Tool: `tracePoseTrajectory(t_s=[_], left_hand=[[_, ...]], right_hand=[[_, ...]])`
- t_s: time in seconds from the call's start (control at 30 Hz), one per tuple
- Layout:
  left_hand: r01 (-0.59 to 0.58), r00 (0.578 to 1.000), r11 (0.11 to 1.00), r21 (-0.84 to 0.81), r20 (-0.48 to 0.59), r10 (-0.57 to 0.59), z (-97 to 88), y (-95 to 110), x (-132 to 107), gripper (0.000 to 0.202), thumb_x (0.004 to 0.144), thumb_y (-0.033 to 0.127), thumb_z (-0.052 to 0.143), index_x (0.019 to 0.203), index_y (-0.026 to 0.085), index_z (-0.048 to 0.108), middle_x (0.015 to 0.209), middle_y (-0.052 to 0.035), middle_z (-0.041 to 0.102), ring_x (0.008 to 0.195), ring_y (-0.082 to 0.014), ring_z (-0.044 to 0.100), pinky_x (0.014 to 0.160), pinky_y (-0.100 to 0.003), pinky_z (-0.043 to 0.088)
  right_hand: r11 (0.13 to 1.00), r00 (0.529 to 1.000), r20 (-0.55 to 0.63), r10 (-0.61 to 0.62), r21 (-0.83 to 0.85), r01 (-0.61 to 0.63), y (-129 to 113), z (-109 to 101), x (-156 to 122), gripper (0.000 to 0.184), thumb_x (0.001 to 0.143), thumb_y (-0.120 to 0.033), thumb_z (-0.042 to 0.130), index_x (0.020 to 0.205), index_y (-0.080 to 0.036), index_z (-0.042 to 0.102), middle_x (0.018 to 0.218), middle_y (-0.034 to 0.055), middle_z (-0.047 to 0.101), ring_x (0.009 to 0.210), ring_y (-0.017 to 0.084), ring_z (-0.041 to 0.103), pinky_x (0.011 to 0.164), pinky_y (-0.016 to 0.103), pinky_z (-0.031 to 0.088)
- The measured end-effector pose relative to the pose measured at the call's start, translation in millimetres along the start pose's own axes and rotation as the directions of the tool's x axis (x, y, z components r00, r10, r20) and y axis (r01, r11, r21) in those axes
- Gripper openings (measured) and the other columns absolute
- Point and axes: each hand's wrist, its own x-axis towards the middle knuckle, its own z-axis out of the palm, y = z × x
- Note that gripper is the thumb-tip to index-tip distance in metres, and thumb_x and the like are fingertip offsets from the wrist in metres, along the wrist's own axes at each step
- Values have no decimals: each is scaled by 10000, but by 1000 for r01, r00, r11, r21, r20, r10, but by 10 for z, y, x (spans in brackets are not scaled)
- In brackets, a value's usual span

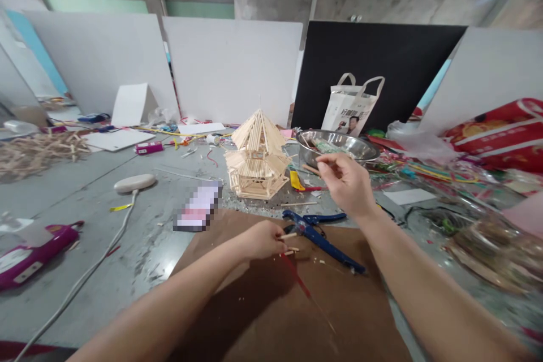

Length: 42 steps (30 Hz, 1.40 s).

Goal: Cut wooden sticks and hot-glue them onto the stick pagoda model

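My left hand (263, 240) is closed over the brown board, with a few short wooden sticks (290, 236) poking out from its fingers. Raised to the right, my right hand (348, 184) pinches a short wooden stick (311, 170) in front of the metal bowl (365, 154). Blue-handled pliers (326, 244) lie on the board between my hands. A thin red strip (302, 283) runs below my left fingers. Beyond my hands stands a pagoda-like model (258, 158) built of pale wooden sticks, with tiered roofs.
A phone (197, 206) with a blurred screen lies beside the brown board (203, 317). Purple tools (38, 251), a white cabled device (134, 182) and a stick pile (42, 153) are on the left. A white bag (350, 107) stands behind the bowl; plastic clutter covers the right.
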Motion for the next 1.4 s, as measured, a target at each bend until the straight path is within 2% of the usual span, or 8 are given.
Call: tracePoseTrajectory(t_s=[0.1, 0.23, 0.4, 0.6, 0.8, 1.07, 1.23, 1.4], left_hand=[[79, 997, 947, 313, -13, -78, -153, -156, 86, 153, 639, 226, 467, 650, 168, 608, 542, 2, 570, 521, -120, 513, 488, -199, 351], [254, 967, 797, 548, -169, -192, -188, -268, 178, 227, 700, 302, 407, 744, 175, 591, 769, -94, 639, 729, -219, 586, 610, -289, 411], [315, 948, 752, 580, -230, -220, -154, -235, 192, 320, 754, 381, 358, 945, 179, 517, 916, -124, 623, 845, -262, 583, 678, -346, 430], [310, 949, 731, 608, -242, -201, -146, -186, 181, 432, 823, 425, 180, 915, 177, 521, 907, -130, 630, 851, -267, 586, 695, -387, 425], [279, 958, 650, 707, -247, -142, -108, -284, 191, 331, 833, 258, 228, 912, 162, 534, 866, -136, 626, 808, -246, 593, 667, -357, 427], [229, 967, 610, 759, -251, -51, -55, -289, 195, 375, 840, 354, 231, 893, 163, 549, 892, -113, 561, 770, -229, 586, 627, -339, 436], [106, 973, 663, 741, -216, 85, -52, -206, 147, 367, 845, 346, 234, 873, 177, 558, 863, -87, 549, 776, -194, 565, 623, -297, 434], [-241, 914, 770, 591, -129, 385, -11, -106, 51, 353, 842, 358, 270, 944, 181, 558, 812, -56, 555, 760, -150, 543, 670, -262, 436]], right_hand=[[897, 963, 19, 268, -370, -242, 663, -2, -205, 192, 738, -282, 453, 853, -191, 577, 784, 54, 620, 707, 187, 566, 658, 310, 420], [669, 871, 93, 483, -681, -298, 1236, -107, -467, 298, 744, -247, 394, 973, -160, 563, 942, 107, 617, 838, 224, 565, 713, 312, 402], [552, 822, 48, 567, -763, -336, 1584, -247, -617, 409, 670, -160, 416, 1056, -84, 527, 952, 196, 594, 871, 290, 550, 688, 364, 395], [540, 791, 85, 606, -774, -331, 1826, -197, -688, 254, 624, -212, 485, 834, -142, 611, 787, 176, 624, 704, 313, 580, 555, 380, 387], [601, 849, 122, 515, -757, -255, 1815, -186, -668, 185, 667, -286, 499, 768, -174, 607, 770, 188, 607, 740, 304, 565, 584, 376, 365], [524, 853, 10, 522, -793, -311, 1606, -159, -578, 327, 726, -358, 407, 859, -96, 551, 786, 173, 594, 763, 296, 570, 625, 369, 399], [852, 989, -51, 141, -502, -148, 1439, -67, -572, 296, 741, -365, 391, 904, -133, 475, 879, 183, 561, 868, 297, 519, 732, 411, 394], [958, 993, 105, -54, -274, 81, 967, 136, -604, 235, 739, -341, 411, 914, -183, 416, 865, 106, 550, 781, 206, 532, 690, 327, 432]])
